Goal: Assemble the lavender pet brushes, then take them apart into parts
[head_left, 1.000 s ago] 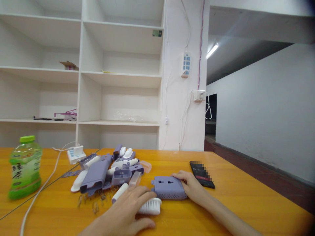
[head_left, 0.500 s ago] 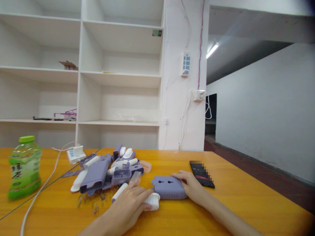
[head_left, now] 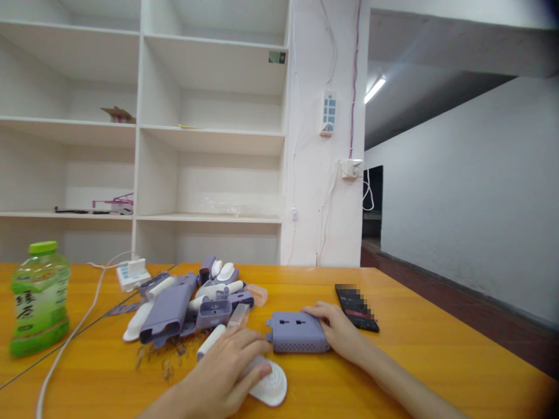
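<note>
My left hand (head_left: pixel 227 366) grips a white oval brush head (head_left: pixel 268 384) near the table's front edge, and the head is tipped so its flat dotted face shows. My right hand (head_left: pixel 338 331) rests on the right end of a purple perforated case (head_left: pixel 297 333) lying flat on the orange table (head_left: pixel 437 361). The brush head sits just in front of the case's left end. A white cylinder piece (head_left: pixel 211 341) lies beside my left hand's fingers.
A heap of purple and white plastic parts (head_left: pixel 192 302) lies left of the case. A dark phone (head_left: pixel 356 307) lies right of my right hand. A green bottle (head_left: pixel 37 297) stands far left, with a white cable (head_left: pixel 72 337) and power strip (head_left: pixel 131 272). White shelves stand behind.
My left hand has turned the white brush head over: its bristles faced the camera side before, now its flat dotted face shows. The view has shifted slightly right. My right hand stays on the case.
</note>
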Tool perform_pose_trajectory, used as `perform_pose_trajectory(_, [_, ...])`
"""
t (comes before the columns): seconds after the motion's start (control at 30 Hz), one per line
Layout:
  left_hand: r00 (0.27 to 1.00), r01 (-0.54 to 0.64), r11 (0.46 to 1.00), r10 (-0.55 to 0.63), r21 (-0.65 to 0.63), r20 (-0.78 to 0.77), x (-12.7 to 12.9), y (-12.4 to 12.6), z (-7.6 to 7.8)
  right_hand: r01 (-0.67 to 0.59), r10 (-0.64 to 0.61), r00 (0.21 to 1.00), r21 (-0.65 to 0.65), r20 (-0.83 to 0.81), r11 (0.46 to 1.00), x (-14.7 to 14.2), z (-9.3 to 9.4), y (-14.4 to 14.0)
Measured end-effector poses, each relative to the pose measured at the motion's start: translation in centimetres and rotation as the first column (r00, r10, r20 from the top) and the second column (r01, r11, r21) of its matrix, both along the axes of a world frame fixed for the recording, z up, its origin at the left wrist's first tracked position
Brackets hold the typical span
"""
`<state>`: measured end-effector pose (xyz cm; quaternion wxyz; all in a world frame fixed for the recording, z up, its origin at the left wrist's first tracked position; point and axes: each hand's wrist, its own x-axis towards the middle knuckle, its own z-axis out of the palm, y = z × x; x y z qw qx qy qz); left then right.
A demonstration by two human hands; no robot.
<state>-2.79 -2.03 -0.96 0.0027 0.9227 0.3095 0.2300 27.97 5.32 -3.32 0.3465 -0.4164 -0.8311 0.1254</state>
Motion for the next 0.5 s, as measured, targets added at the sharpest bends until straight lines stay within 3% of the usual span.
perform_pose_trajectory(0.13, [0.995,0.099,0.994,-0.1,-0.053,-0.028,-0.14,-0.23,0.24,-0.008,0.008,1.0,0.001,-0.002,1.0,-0.04,0.08,-0.13])
perform_pose_trajectory(0.5, [0.993,0.115,0.993,-0.116,-0.017,-0.026,0.26,0.22,0.05,-0.011,0.011,1.0,0.002,0.003,1.0,-0.1,0.0,-0.15])
